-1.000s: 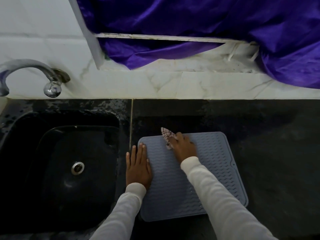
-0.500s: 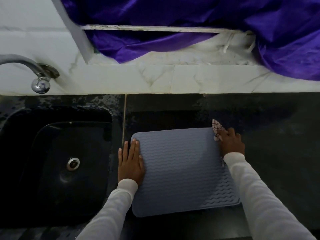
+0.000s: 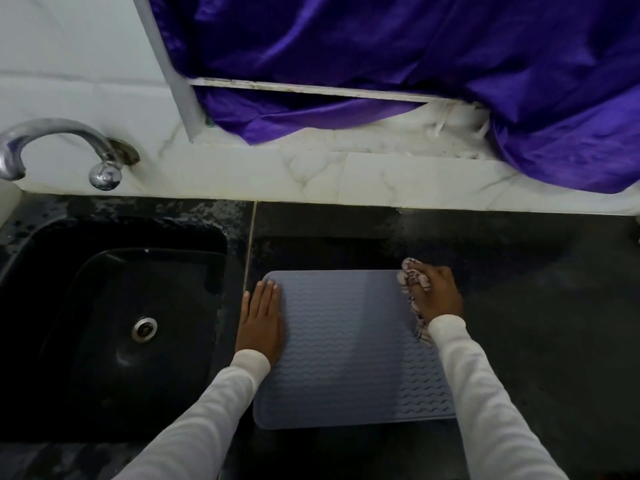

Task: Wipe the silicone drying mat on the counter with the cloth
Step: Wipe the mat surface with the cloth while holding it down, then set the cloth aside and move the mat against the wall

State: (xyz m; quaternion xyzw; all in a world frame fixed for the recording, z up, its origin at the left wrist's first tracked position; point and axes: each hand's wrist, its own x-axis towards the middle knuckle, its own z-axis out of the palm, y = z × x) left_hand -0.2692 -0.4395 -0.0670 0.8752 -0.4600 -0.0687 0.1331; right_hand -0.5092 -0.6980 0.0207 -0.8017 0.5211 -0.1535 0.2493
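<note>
At frame's lower centre, right hand [image 3: 438, 296] fingers clamp checked cloth [image 3: 410, 277] at blue-grey ribbed silicone mat [image 3: 346, 348] far-right corner; left hand [image 3: 260, 327] fingers flat together pinning left edge; easing pressure risks mat sliding.

Head-worn view, steeply downward, close above counter [image 3: 519, 323]

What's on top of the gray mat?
On the mat lie a flat left hand and a right hand gripping the checkered cloth. The mat under them is hidden.
</note>
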